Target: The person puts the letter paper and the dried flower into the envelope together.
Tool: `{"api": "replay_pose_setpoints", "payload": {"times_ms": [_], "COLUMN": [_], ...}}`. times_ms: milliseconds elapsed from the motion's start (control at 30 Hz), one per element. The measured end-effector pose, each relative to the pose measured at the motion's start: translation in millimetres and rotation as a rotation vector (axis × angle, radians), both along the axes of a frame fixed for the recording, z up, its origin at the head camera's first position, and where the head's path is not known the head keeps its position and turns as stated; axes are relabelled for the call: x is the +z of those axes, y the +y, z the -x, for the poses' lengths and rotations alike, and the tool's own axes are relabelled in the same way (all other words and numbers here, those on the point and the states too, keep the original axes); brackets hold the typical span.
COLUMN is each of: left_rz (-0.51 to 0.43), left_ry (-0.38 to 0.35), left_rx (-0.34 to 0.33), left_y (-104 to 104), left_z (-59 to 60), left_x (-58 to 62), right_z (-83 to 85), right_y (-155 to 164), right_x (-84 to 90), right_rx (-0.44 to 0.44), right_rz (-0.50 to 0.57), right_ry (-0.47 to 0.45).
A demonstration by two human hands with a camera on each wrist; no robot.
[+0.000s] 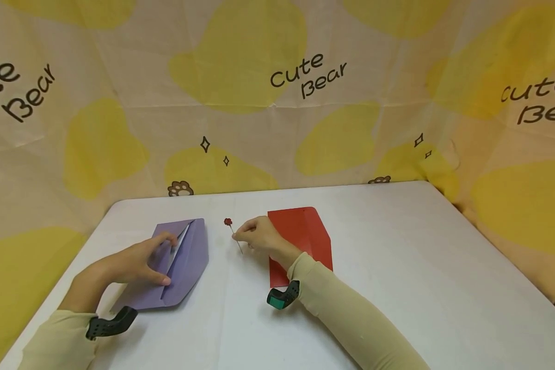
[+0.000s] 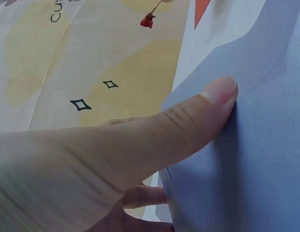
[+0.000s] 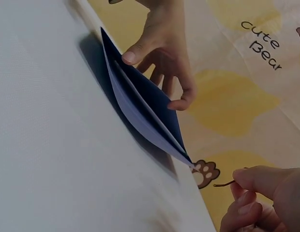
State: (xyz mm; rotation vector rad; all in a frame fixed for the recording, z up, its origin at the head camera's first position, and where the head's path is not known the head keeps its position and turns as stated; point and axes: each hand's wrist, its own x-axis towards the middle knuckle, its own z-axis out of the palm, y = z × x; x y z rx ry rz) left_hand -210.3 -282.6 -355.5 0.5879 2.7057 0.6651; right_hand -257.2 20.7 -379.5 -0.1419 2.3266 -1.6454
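Note:
My left hand [image 1: 131, 261] grips a purple envelope [image 1: 190, 270] at the left of the table, thumb and curled fingers set apart along its mouth. The envelope gapes, and a white sheet [image 1: 178, 250] shows inside. In the right wrist view the opened mouth of the envelope [image 3: 135, 118] bows outward beneath the left thumb. Between thumb and fingertips, my right hand [image 1: 261, 235] pinches the thin stem of a small dried red flower [image 1: 228, 222]. The bloom points up and away, just right of the purple envelope and apart from it.
A red envelope [image 1: 305, 231] lies flat under and beside the right hand and wrist. White cloth covers the table [image 1: 398, 267]. Behind it hangs a yellow-patterned curtain [image 1: 259, 103] with lettering. Each wrist wears a dark band.

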Motion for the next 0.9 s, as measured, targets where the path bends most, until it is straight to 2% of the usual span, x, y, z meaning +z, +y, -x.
{"api": "replay_pose_setpoints", "payload": {"times_ms": [233,500,900], "left_rz": [0.017,0.000,0.025], "left_ry": [0.033,-0.002,0.002], "left_rx": [0.007,0.015,0.023], "left_y": [-7,-3,-2], "left_z": [0.2,1.8,0.9], "left_x": [3.0,-3.0,0.4], "right_z": [-7.2,-15.0,-19.9], "right_y": [-19,-24,-44], "right_x": [-5.8,-10.2,-9.7], "right_rx": [0.082,0.068,0.013], "right_rz": [0.058,0.069,0.232], "right_ry": [0.027,-0.009,-0.028]}}
